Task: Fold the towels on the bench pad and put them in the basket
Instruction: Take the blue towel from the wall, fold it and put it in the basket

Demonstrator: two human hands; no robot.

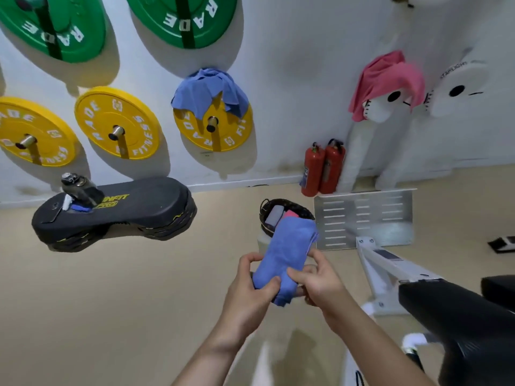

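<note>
Pinching the blue towel (289,246) only at its near end, left hand (249,291) and right hand (320,282) risk it unfolding short of the basket (264,215).

Two green round weight plates (53,26), upper left: cut off by the top edge. The leftmost yellow round weight plate (30,132) is cut by the left edge, and the black padded bench (459,316) by the right and bottom edges. Dark woven basket (266,210), centre: near rim hidden behind the folded blue terry towel (289,246), whose lower end is covered by the left hand (248,291) and right hand (320,282); the pale and pink contents are too small to identify. Small objects on the black oval pad (139,207), left: blurred.
</note>
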